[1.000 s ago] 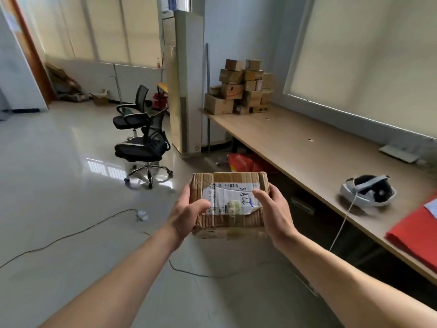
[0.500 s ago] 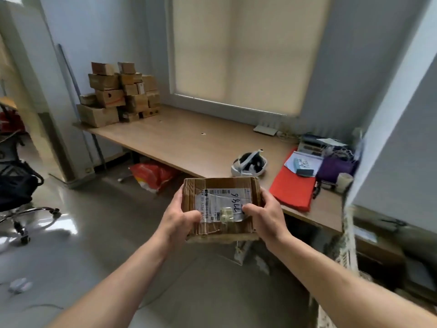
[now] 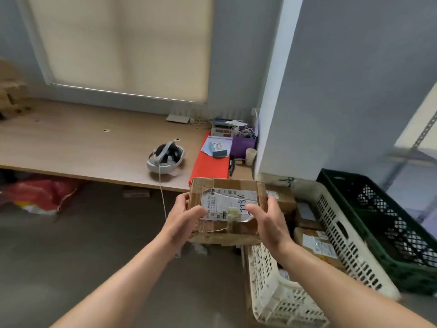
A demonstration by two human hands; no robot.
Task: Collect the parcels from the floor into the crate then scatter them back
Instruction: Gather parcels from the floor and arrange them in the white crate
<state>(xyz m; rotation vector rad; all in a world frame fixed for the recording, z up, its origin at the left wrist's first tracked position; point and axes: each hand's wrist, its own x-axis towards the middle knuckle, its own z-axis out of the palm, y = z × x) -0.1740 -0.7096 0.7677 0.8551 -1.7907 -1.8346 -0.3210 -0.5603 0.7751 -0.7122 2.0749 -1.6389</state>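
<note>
Both forearms reach forward over the grey floor (image 3: 94, 245). The left hand (image 3: 182, 220) and the right hand (image 3: 272, 221) grip a brown cardboard parcel (image 3: 225, 209) by its two ends, thumbs lying on its white shipping label. The parcel is held level in the air, and its right end overlaps the left rim of a white slatted crate (image 3: 272, 287) on the floor. Other parcels (image 3: 318, 247) lie inside that crate. A dark green crate (image 3: 378, 209) stands just beside it on the right. Beyond is a wooden counter (image 3: 71, 143) bearing a white headset (image 3: 165, 158) and a red folder (image 3: 208, 166), under a pale window blind (image 3: 123, 43).
</note>
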